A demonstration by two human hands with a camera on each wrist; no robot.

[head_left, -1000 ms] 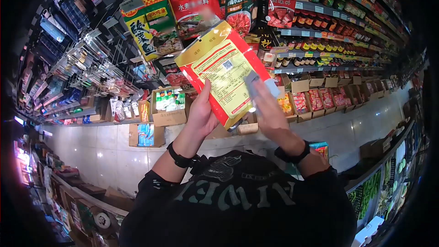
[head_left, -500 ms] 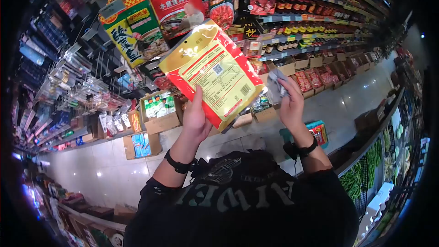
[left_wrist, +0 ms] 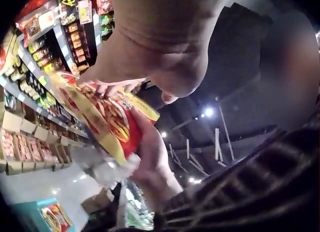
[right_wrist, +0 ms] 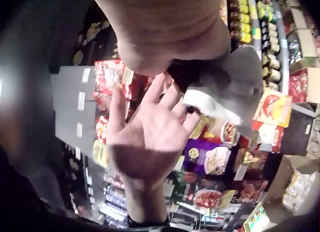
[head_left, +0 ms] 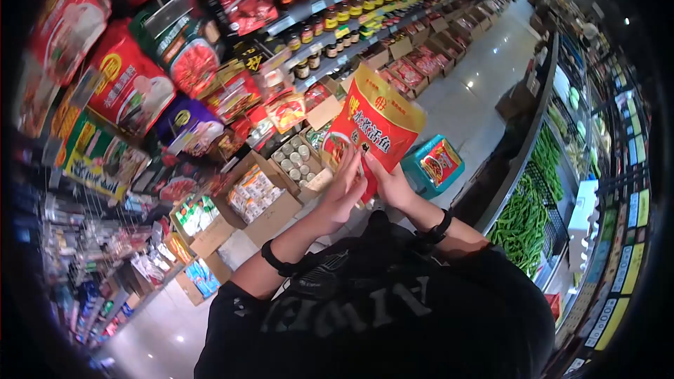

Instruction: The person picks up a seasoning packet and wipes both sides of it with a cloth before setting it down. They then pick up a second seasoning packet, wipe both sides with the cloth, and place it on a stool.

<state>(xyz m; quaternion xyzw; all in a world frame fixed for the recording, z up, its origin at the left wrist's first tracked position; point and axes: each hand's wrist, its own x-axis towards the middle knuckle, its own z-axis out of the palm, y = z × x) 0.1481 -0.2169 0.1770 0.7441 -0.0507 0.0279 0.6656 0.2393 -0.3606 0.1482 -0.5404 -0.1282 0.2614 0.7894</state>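
Note:
A red and yellow seasoning pouch (head_left: 382, 123) is held up before the body, its printed front facing the head camera. My right hand (head_left: 394, 186) grips its lower edge, thumb on the front. A crumpled grey cloth (right_wrist: 235, 86) is also in that hand, as the right wrist view shows. My left hand (head_left: 344, 186) has its fingers extended against the lower left of the pouch. Its palm is turned toward the right wrist camera, fingers spread. In the left wrist view, the pouch (left_wrist: 115, 117) lies between both hands.
A teal basket (head_left: 419, 184) with a red packet (head_left: 441, 163) stands on the floor to the right. Hanging seasoning pouches (head_left: 130, 81) fill the left rack. Shelves of jars (head_left: 330, 17) run behind, above cardboard boxes (head_left: 267, 217). Green vegetables (head_left: 523, 228) lie in a right-hand display.
The pouch has been turned from its yellow label side to its red front. My right hand has come from beside it to grip it; my left fingers now lie against it. The view swung right.

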